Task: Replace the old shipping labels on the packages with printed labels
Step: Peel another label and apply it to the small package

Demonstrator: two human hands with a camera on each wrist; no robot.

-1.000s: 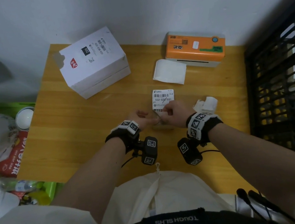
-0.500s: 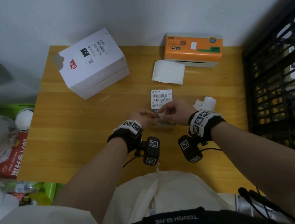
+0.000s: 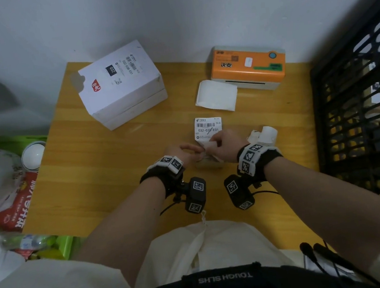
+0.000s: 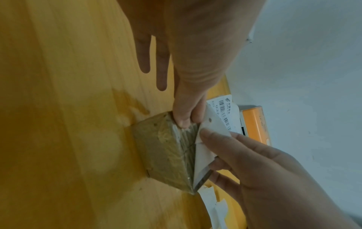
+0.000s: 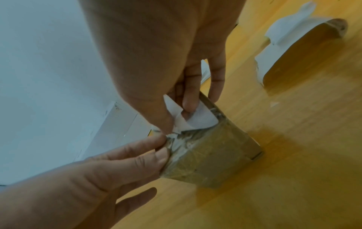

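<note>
Both hands work a small brown taped package [image 4: 166, 148]: left hand [image 4: 188, 77] pinches its corner, right hand [image 5: 156, 69] pinches its half-peeled white label [image 5: 203, 117].

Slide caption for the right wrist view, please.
Right hand peels the old white label off a small taped cardboard package while the left hand steadies its corner.

- A small package [image 3: 207, 163] is set at the near middle of the counter [image 3: 106, 173], between the left hand [image 3: 180, 153] and the right hand [image 3: 226, 145].
- A printed label [image 3: 208, 127] is laid just behind it.
- A label printer [image 3: 247, 67] is placed at the back right, a large box [image 3: 120, 85] at the back left.
</note>
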